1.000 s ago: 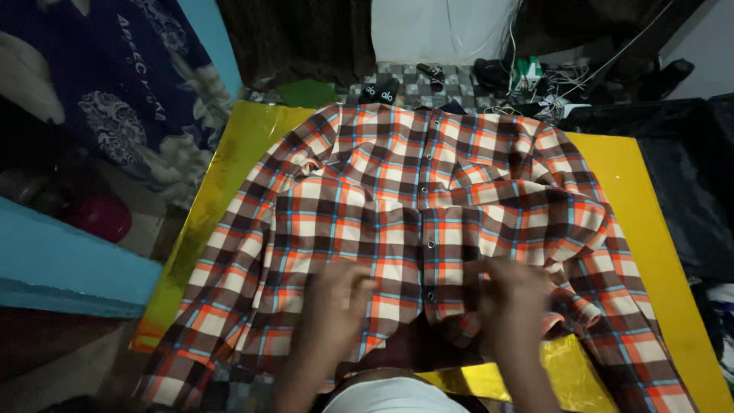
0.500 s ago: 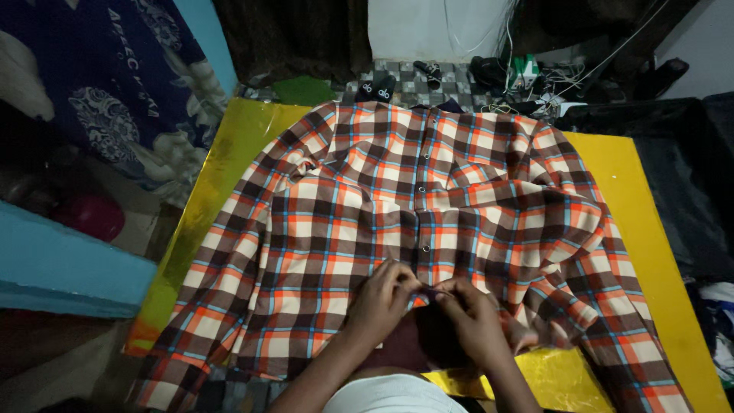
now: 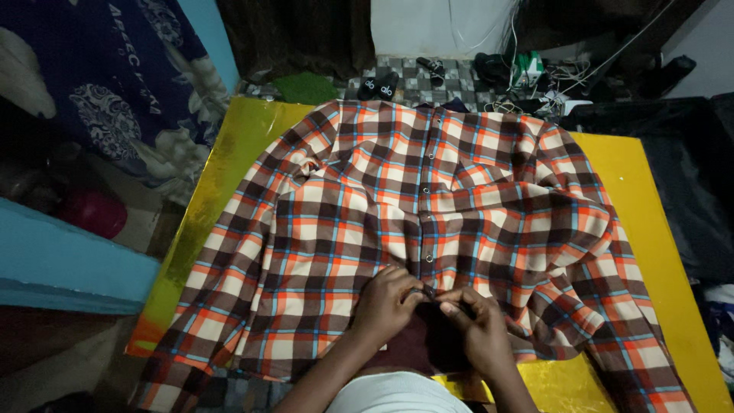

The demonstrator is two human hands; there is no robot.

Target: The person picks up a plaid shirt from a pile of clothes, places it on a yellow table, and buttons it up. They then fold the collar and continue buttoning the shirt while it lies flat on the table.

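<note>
- The plaid shirt [image 3: 428, 222] lies spread front-up on the yellow tabletop [image 3: 657, 229], collar end nearest the person.
- The left hand [image 3: 391, 300] and right hand [image 3: 475, 325], well apart on the fabric a second ago, now meet at the placket near the collar, fingertips pinching both front edges together (apparently at a snap).
- Compared with half a second ago, the hands barely shift; the dark lining gap below them looks slightly narrower.
- A black sheet [image 3: 688, 176] lies to the right of the tabletop.
</note>
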